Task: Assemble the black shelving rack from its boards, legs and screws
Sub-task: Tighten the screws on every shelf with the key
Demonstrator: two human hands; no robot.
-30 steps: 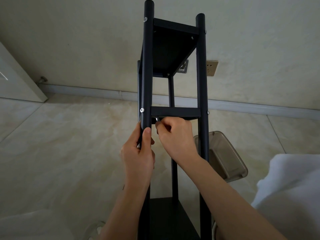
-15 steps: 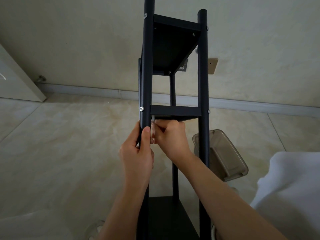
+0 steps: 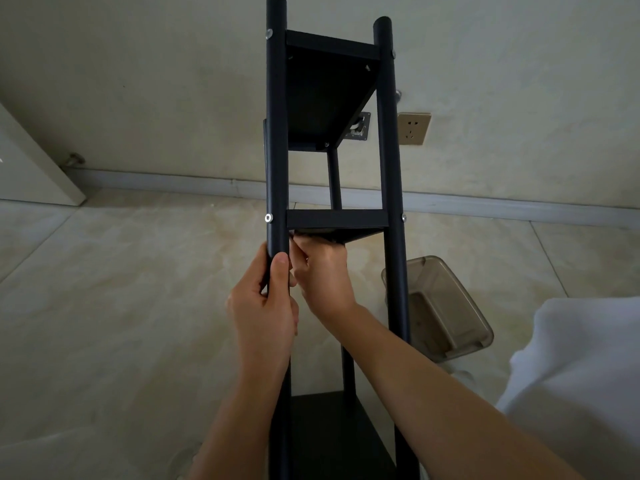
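Observation:
The black shelving rack [image 3: 388,168] lies tilted away from me, its legs running up the middle of the head view. Three boards sit between the legs: a far board [image 3: 329,95], a middle board [image 3: 336,219] and a near board [image 3: 332,434]. Silver screws [image 3: 268,217] show on the leg sides. My left hand [image 3: 266,306] grips the left leg [image 3: 276,133] just below the middle board. My right hand [image 3: 322,271] reaches under the middle board by that leg, fingers curled; whatever it pinches is hidden.
A translucent brown plastic bin [image 3: 446,306] lies on the tiled floor to the right of the rack. White cloth [image 3: 581,368] fills the lower right. A wall socket [image 3: 414,128] and skirting are behind; a door [image 3: 31,174] stands at left.
My right hand has moved up and left, closer under the middle board and against the left leg. The left hand keeps its grip on the leg.

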